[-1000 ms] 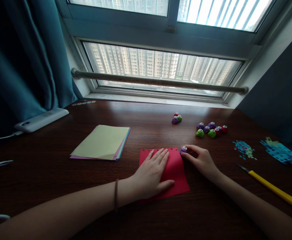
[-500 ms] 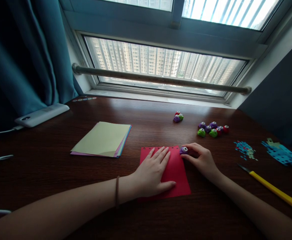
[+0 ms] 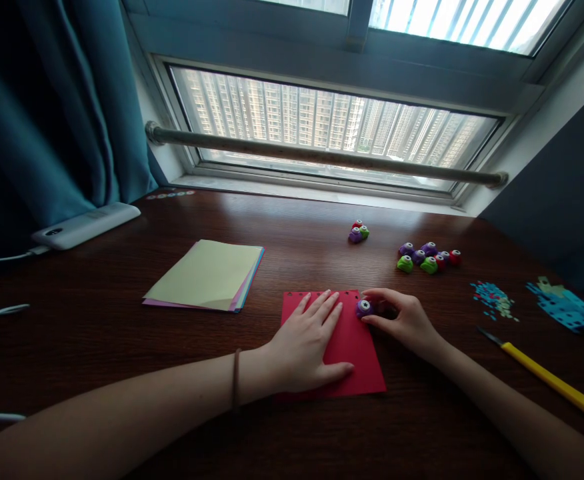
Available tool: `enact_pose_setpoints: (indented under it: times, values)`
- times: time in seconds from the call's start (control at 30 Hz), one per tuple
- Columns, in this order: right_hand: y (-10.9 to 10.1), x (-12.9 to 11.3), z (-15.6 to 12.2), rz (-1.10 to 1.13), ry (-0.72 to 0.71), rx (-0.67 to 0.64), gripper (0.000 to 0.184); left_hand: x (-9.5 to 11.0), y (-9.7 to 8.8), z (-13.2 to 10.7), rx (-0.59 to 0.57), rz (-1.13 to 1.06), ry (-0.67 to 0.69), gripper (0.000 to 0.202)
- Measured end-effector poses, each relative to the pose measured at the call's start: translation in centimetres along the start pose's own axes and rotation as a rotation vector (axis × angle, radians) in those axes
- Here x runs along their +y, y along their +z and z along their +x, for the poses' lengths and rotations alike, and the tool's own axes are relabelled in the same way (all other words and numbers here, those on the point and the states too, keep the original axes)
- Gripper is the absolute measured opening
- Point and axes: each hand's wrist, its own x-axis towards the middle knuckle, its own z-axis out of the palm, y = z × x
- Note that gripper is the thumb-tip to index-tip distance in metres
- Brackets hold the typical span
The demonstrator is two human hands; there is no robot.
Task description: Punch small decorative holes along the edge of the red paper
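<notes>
A sheet of red paper (image 3: 355, 363) lies on the brown table, with a row of small punched holes along its far edge. My left hand (image 3: 306, 343) rests flat on this sheet, fingers spread. At the paper's right edge, near the far right corner, sits a purple craft punch (image 3: 363, 307) with a star mark on its white top. My right hand (image 3: 406, 323) holds the punch from the right between thumb and fingers. Whether the paper is inside the punch's slot I cannot tell.
Left of the red sheet lies a stack of coloured paper (image 3: 205, 273). Several more craft punches (image 3: 429, 257) stand at the back right, with a smaller cluster (image 3: 358, 232) farther left. Paper bits (image 3: 495, 298), punched blue strips (image 3: 569, 308) and a yellow-handled craft knife (image 3: 552, 380) lie on the right.
My right hand has shifted the purple punch slightly left and nearer along the paper's right edge, turning its top more toward me. My left hand stays flat on the sheet.
</notes>
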Motion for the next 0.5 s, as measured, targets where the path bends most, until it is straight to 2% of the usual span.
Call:
enact_pose_setpoints:
  times: [0.17, 0.5]
  values:
    - [-0.1, 0.57, 0.02, 0.189, -0.002, -0.028, 0.051, 0.01, -0.03, 0.06, 0.006, -0.026, 0.002, 0.088]
    - [0.49, 0.75, -0.26, 0.147, -0.001, 0.027, 0.048, -0.04, -0.01, -0.05, 0.006, -0.042, 0.014, 0.086]
